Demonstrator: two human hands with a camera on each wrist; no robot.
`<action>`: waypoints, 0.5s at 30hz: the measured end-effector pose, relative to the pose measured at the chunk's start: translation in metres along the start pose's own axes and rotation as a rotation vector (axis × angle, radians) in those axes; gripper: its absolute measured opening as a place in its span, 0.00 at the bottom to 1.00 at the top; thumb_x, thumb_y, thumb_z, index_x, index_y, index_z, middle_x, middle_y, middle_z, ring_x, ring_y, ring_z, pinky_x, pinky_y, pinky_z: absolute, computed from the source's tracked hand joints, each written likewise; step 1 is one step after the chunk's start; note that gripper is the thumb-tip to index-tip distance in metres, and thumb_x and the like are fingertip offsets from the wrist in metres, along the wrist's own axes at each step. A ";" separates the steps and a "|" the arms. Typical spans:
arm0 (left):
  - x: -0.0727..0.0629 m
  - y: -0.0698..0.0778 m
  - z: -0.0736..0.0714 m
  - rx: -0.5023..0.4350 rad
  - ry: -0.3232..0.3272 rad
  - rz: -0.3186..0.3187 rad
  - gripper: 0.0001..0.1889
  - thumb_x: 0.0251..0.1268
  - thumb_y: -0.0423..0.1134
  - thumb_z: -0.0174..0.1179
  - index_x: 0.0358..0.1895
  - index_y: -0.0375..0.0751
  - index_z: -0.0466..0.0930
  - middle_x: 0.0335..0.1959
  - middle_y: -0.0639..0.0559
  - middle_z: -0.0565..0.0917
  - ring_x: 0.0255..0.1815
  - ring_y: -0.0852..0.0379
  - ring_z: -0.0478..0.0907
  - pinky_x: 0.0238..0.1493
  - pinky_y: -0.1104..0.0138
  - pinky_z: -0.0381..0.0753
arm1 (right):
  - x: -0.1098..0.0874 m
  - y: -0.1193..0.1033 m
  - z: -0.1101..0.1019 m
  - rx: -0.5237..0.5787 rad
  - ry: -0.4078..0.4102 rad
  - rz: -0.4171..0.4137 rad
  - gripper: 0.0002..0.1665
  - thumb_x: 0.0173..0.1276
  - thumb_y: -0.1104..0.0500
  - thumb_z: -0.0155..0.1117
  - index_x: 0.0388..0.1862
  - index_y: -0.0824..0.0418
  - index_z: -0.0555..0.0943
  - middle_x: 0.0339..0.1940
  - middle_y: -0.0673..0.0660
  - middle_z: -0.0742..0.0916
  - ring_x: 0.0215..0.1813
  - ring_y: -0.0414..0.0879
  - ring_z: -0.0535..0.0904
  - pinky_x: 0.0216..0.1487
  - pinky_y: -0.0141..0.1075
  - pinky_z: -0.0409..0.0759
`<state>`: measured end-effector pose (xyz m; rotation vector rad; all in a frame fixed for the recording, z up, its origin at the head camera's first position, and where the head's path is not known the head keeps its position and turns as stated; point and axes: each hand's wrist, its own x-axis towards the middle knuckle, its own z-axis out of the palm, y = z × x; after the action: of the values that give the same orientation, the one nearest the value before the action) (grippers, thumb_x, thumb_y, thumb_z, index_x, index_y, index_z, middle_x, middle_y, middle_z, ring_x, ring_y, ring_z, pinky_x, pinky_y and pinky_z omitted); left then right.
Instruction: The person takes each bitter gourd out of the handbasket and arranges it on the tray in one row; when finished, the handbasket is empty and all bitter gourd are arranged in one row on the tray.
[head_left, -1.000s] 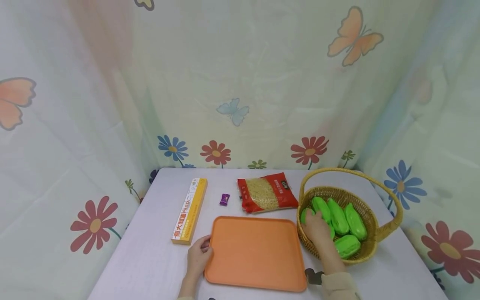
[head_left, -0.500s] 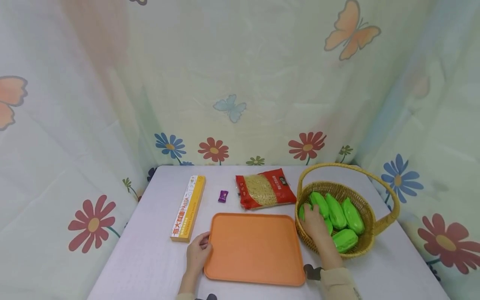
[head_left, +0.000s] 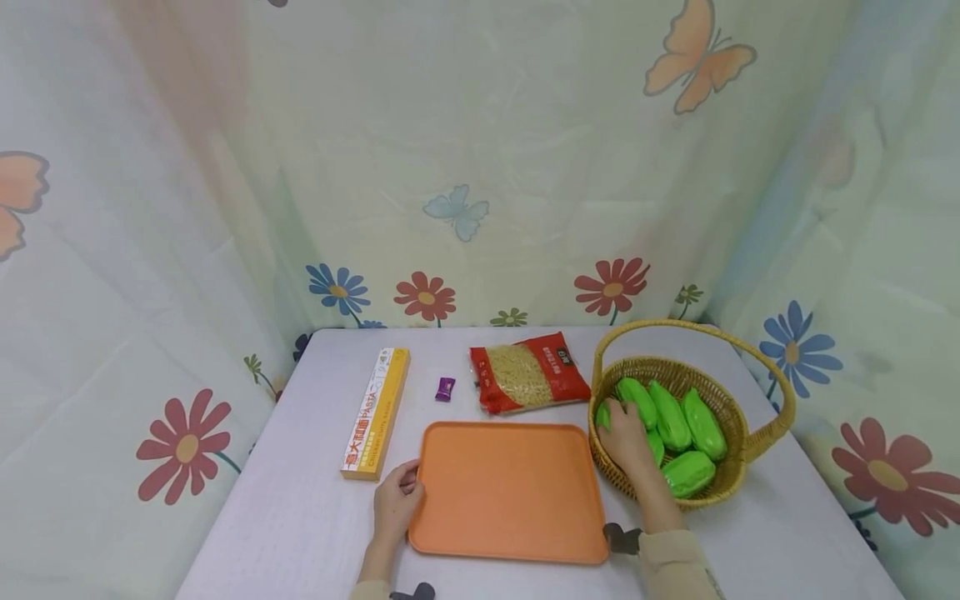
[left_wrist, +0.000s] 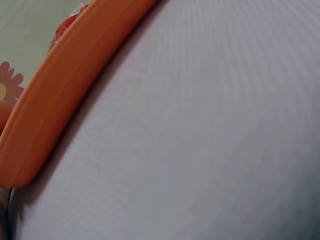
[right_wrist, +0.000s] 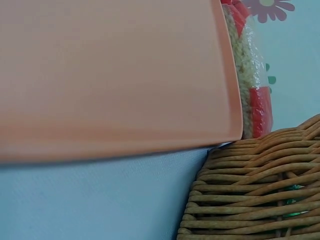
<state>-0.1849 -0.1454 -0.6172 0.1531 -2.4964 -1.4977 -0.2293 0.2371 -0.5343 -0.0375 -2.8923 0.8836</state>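
An orange tray (head_left: 510, 492) lies flat on the table. My left hand (head_left: 396, 504) holds its left edge, with the thumb at the rim and the fingers bent beside it. In the left wrist view the side of the tray (left_wrist: 65, 95) runs along the white cloth. My right hand (head_left: 626, 437) reaches into the wicker basket (head_left: 731, 483) to the right and grips a glossy green vegetable-like piece (head_left: 603, 415) at its left side, mostly hidden by the fingers. Several more such pieces, among them a long green one (head_left: 670, 417), lie beside the hand.
Behind the tray lies a red bag of pasta (head_left: 525, 372), with a small purple wrapped candy (head_left: 445, 389) to its left. A yellow and white pasta box (head_left: 377, 414) lies further left. The basket's tall handle (head_left: 780, 417) arches over it. Flower-printed curtains (head_left: 480, 167) surround the table.
The whole head view has shifted slightly, so everything sits a little higher in it. Both hands keep their places, left at the tray's edge and right in the basket.
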 end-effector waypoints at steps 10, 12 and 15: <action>-0.001 -0.003 0.002 0.013 0.017 0.022 0.17 0.49 0.28 0.61 0.46 0.42 0.81 0.33 0.54 0.81 0.32 0.61 0.77 0.33 0.73 0.79 | -0.002 -0.001 0.002 -0.029 0.042 -0.008 0.30 0.59 0.67 0.60 0.58 0.76 0.64 0.53 0.79 0.65 0.46 0.77 0.68 0.40 0.62 0.73; -0.001 -0.002 0.002 0.011 0.022 0.024 0.17 0.49 0.28 0.61 0.46 0.42 0.81 0.33 0.54 0.81 0.31 0.61 0.77 0.33 0.72 0.79 | -0.002 -0.001 0.003 -0.035 0.051 -0.009 0.29 0.59 0.67 0.61 0.58 0.76 0.65 0.54 0.79 0.65 0.46 0.78 0.67 0.40 0.62 0.73; -0.001 -0.002 0.002 0.017 0.028 0.029 0.17 0.48 0.28 0.60 0.46 0.41 0.81 0.32 0.54 0.81 0.31 0.61 0.77 0.32 0.72 0.79 | -0.002 -0.002 0.003 -0.029 0.060 0.001 0.29 0.59 0.67 0.60 0.59 0.75 0.65 0.56 0.78 0.64 0.47 0.78 0.65 0.40 0.62 0.73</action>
<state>-0.1843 -0.1443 -0.6200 0.1388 -2.4796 -1.4528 -0.2275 0.2340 -0.5360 -0.0675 -2.8496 0.8264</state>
